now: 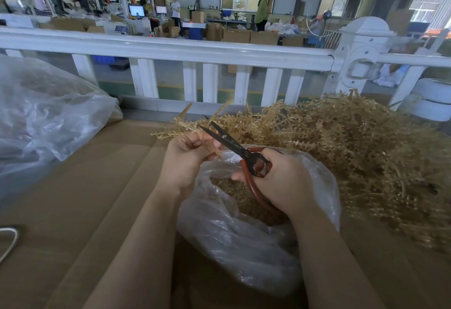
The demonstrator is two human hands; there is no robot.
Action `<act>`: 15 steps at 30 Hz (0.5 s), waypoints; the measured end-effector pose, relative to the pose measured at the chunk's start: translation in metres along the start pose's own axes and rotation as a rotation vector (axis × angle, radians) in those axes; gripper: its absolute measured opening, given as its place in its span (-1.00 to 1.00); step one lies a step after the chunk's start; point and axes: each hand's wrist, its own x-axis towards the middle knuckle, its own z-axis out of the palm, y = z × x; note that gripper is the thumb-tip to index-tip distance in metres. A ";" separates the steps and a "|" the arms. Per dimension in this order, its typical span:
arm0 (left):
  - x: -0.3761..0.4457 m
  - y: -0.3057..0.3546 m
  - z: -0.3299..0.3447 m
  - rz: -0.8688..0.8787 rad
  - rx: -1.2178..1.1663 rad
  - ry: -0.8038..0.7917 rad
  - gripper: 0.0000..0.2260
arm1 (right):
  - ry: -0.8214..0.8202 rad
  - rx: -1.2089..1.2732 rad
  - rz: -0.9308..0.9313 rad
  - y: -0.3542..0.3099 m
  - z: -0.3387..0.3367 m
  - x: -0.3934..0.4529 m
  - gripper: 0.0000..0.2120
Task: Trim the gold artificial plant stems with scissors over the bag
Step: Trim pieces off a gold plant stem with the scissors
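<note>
My left hand [188, 159] pinches a gold artificial plant stem [180, 123] whose branches fan up and to the left. My right hand [275, 179] grips the red handles of black-bladed scissors [229, 141]. The blades are parted, with their tips right beside the stem above my left fingers. Both hands hover over a clear plastic bag [244, 242] that holds gold trimmings [234, 194]. A large pile of gold stems [353, 150] lies to the right of the bag.
Brown cardboard [85, 198] covers the work surface. A big clear plastic bag [44, 113] sits at the left. A white railing [170, 50] runs across behind the surface. A metal loop [9, 240] shows at the left edge.
</note>
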 end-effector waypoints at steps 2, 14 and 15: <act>0.001 -0.001 0.000 0.011 0.020 -0.012 -0.83 | 0.006 -0.003 0.006 -0.001 -0.001 0.000 -0.45; 0.001 -0.003 0.003 0.007 0.047 0.085 -0.83 | -0.043 -0.063 0.057 -0.005 -0.004 0.001 -0.42; 0.001 -0.003 0.003 0.003 0.049 0.112 -0.82 | -0.042 -0.083 0.060 -0.005 -0.004 0.001 -0.40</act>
